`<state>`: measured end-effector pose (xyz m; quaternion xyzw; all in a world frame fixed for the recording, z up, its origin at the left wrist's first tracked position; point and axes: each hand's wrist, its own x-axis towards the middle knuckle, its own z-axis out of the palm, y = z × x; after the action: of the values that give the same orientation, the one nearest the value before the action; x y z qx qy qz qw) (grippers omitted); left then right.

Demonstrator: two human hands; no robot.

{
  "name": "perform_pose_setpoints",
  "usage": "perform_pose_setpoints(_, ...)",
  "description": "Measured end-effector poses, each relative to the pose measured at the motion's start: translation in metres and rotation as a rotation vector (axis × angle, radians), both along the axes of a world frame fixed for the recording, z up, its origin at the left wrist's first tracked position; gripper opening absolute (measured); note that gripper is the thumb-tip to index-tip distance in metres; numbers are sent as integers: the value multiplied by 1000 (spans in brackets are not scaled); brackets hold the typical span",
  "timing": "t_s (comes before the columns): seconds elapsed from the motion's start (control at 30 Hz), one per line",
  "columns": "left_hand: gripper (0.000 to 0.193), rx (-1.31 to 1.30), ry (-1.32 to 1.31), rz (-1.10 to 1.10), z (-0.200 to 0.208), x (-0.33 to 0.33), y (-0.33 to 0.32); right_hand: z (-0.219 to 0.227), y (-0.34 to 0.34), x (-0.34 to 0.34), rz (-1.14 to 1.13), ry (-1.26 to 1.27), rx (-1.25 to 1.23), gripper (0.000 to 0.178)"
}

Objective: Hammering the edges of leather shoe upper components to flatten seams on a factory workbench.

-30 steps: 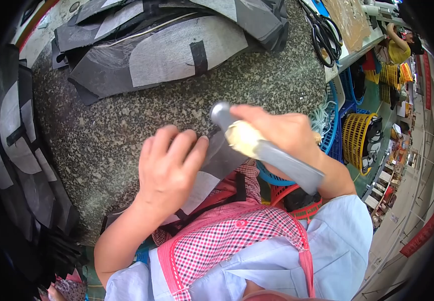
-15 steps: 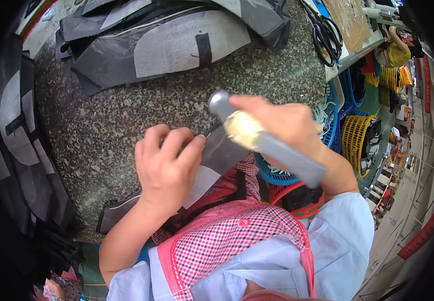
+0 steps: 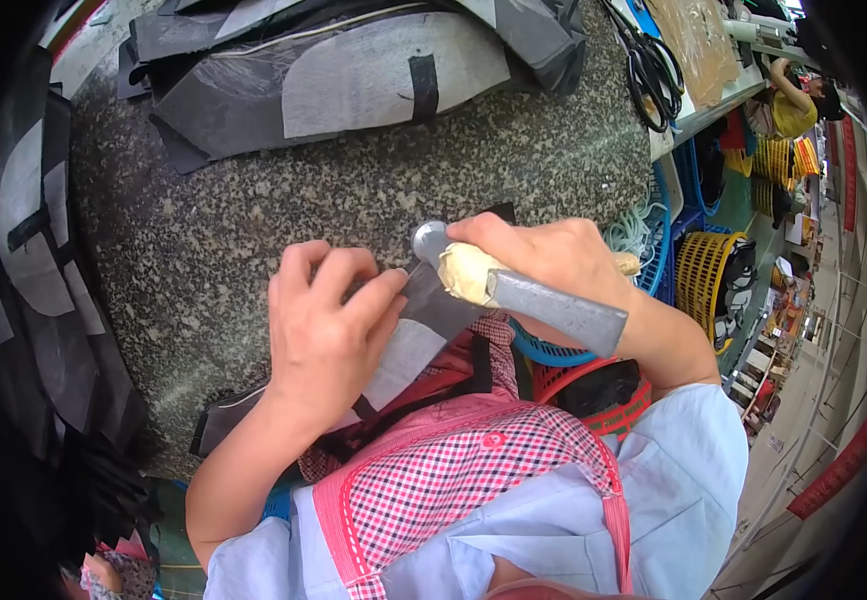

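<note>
My right hand (image 3: 558, 262) is wrapped around the handle of a hammer (image 3: 563, 312). The hammer has a grey steel head with a round face and pale yellowish material around its middle. Its round face is low over the slab, at the edge of a dark grey sheet piece (image 3: 435, 304) with a lighter grey patch; whether it touches cannot be made out. My left hand (image 3: 325, 325) lies on this piece, fingers bent, gripping its edge just left of the hammer face. The piece runs along the near edge of the speckled stone slab (image 3: 243, 230), partly under my left forearm.
Similar grey pieces (image 3: 353, 90) are stacked at the slab's far side, and more pieces (image 3: 43, 260) hang over its left side. Black-handled scissors (image 3: 653, 75) lie at the far right. Blue, red and yellow baskets (image 3: 701, 285) stand at the right. Another person (image 3: 793, 105) sits farther off.
The hammer, blurred before, has come down with its round face nearer the piece's edge. My left hand stays at almost the same spot. The far stack has shifted slightly up and right in view.
</note>
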<state>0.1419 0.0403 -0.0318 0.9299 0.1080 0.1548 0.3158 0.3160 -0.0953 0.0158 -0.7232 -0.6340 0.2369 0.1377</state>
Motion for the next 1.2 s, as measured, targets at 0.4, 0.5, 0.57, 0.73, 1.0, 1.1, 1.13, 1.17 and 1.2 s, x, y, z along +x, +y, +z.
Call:
perform_pose_setpoints(0.4, 32, -317, 85, 30, -2, -14, -2, -6, -2, -7, -4, 27, 38, 30)
perform_pose_setpoints(0.5, 31, -110, -52, -49, -9, -20, -7, -2, -1, -8, 3, -15, 17, 29)
perform_pose_setpoints(0.57, 30, 54, -29, -149, -5, -19, -7, 5, 7, -9, -22, -34, 106, 28)
perform_pose_setpoints(0.73, 28, 91, 34, -204, 3, -17, -6, 3, 4, -24, 87, -64, -23, 24)
perform_pose_setpoints(1.0, 29, -81, -74, -103, -9, -36, -4, -3, 3, -22, 16, 30, 76, 33)
perform_pose_setpoints(1.1, 32, 71, -47, -142, -6, -35, -9, 10, 7, -31, -114, -105, 325, 40)
perform_pose_setpoints(1.13, 32, 73, -49, -146, -5, -35, -8, -4, 3, -34, -28, -81, 497, 40)
perform_pose_setpoints(1.17, 32, 47, -59, -144, -5, -34, -8, -3, 0, -35, 60, -130, 233, 39)
perform_pose_setpoints(1.2, 32, 21, -69, -142, -5, -33, -8, 0, -1, -35, 146, -176, -32, 38)
